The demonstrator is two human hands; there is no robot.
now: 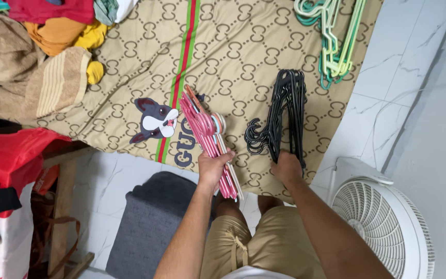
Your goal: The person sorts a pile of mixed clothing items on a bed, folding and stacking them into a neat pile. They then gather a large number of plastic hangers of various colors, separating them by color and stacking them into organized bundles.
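Seen from above, at the near edge of a beige patterned bedsheet [243, 57] with a red and green stripe: left hand [213, 168] closed around the lower ends of a bundle of pink hangers [205, 135], fingers wrapped over them, thumb side toward the sheet's edge (grip looks firm, though the fingertips underneath hidden). Just to the right on the same sheet, right hand [287, 166] shut on the bottom of a bundle of black hangers [282, 113], hooks curling to the left, toward the pink bundle, the two bundles near but apart. Farther up on the sheet, at its far right corner, a loose pile of green hangers [334, 44], well apart from both hands. On the sheet's far left corner, a heap of folded clothes and a tan towel [52, 82]. Printed on the sheet left of the pink bundle, a cartoon dog [156, 121]. Off the sheet, below its near edge, a grey stool [150, 222] on the white marble floor [419, 93]; to the right of the sheet's near corner, a white fan [383, 222]. Left of the sheet, a red bag [11, 155].
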